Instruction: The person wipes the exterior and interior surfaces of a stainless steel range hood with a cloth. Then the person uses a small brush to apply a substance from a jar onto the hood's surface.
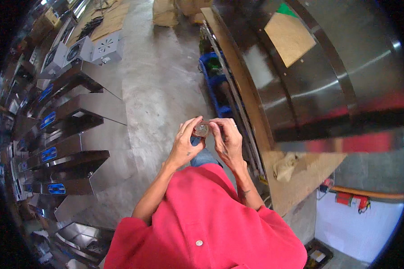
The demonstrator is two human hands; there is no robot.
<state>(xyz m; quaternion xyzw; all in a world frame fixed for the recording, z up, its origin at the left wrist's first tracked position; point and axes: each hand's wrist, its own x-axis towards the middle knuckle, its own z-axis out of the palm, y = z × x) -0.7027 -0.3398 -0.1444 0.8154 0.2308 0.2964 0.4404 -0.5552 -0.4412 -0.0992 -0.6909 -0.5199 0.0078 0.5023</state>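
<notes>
Both my hands meet in front of my waist around a small round object (202, 130), pale and clear-looking, perhaps a roll of clear tape or a small jar; its kind is too small to tell. My left hand (182, 142) grips it, with thumb and fingers curved round its left side. My right hand (229, 140) has its thumb and bent fingers pressed to its right edge. The fingers partly cover the object.
Several shiny metal hoods (92, 105) with blue labels stand to the left. A wooden-edged bench (251, 89) bears a reflective metal sheet (318, 85) on the right. Beside it, blue crates (211, 74) sit on the concrete floor (161, 67). A fire extinguisher (352, 201) is at lower right.
</notes>
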